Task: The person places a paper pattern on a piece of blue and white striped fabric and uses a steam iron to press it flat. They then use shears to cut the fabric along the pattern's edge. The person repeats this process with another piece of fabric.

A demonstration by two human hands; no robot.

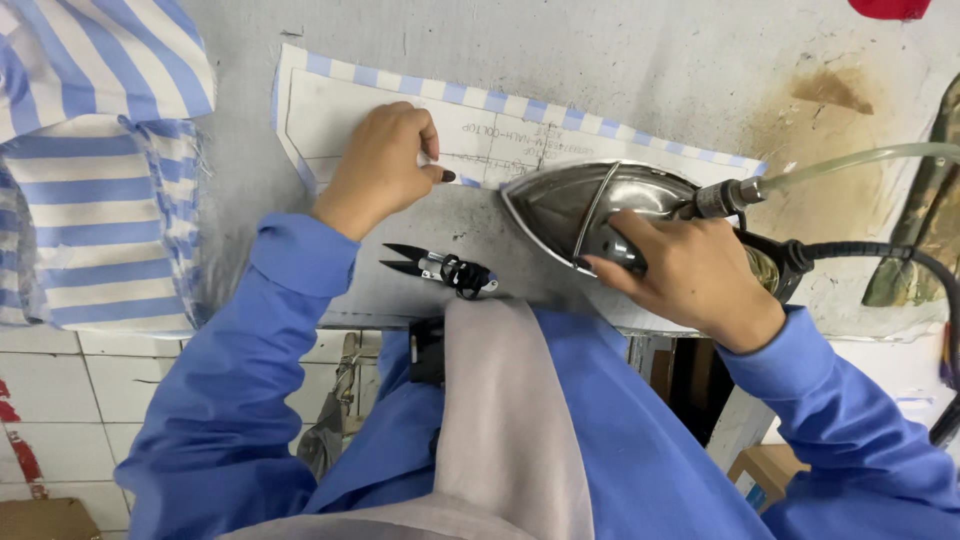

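Note:
My left hand [385,165] presses its fingertips on a white card pattern [400,125] that lies over a blue-and-white striped fabric piece [500,102] on the grey ironing table [650,60]. My right hand [690,275] grips the handle of a shiny steam iron [580,205], whose pointed nose faces left and sits at the pattern's near edge, close to my left fingertips. A clear hose [850,160] and a black cable [880,252] run from the iron's back to the right.
Small black thread snips [440,268] lie near the table's front edge, between my arms. A stack of striped fabric [100,180] covers the left side. A brown scorch stain [830,100] marks the table at right; camouflage cloth [925,230] sits at the right edge.

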